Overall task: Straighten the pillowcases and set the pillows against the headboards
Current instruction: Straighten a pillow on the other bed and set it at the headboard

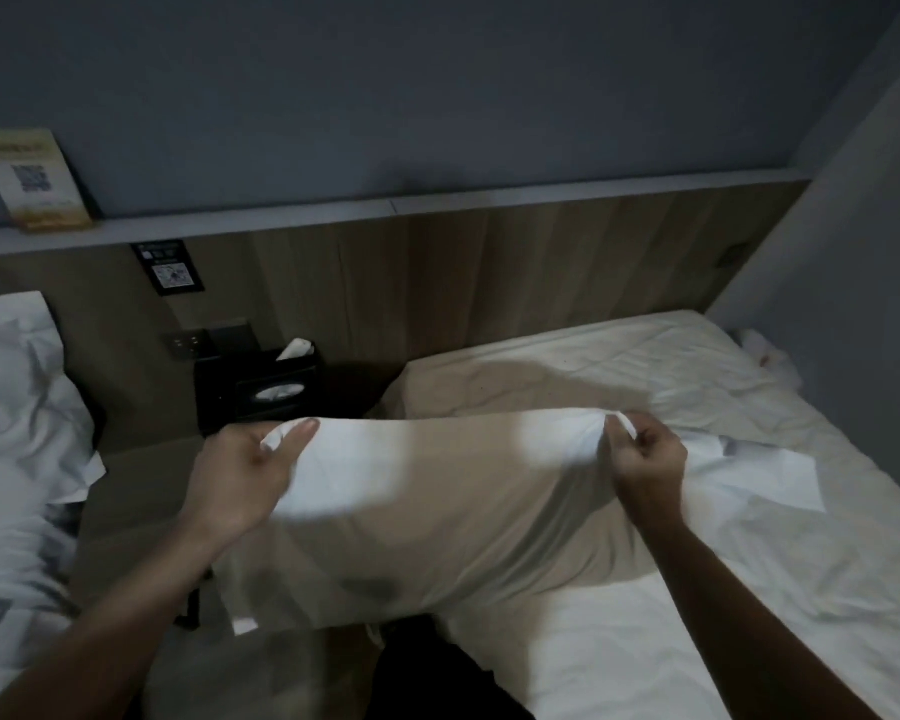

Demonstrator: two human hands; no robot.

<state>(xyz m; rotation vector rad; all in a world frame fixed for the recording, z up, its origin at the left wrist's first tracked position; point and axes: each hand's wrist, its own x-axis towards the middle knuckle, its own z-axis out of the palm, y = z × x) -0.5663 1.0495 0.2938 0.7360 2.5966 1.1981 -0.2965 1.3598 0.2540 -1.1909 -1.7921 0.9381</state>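
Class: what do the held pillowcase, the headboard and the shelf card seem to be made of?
Pillowcase: soft white woven cloth, matte; it creases where each hand pinches it.
Headboard: wood or wood-look laminate, matte, with vertical grain stripes.
Card: looks like stiff printed card or plastic; it stands upright unaided.

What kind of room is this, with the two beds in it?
Probably a hotel or hostel room. Two white beds share one long wooden headboard, a QR-code card stands on the ledge above, and a black tissue box sits between the beds.
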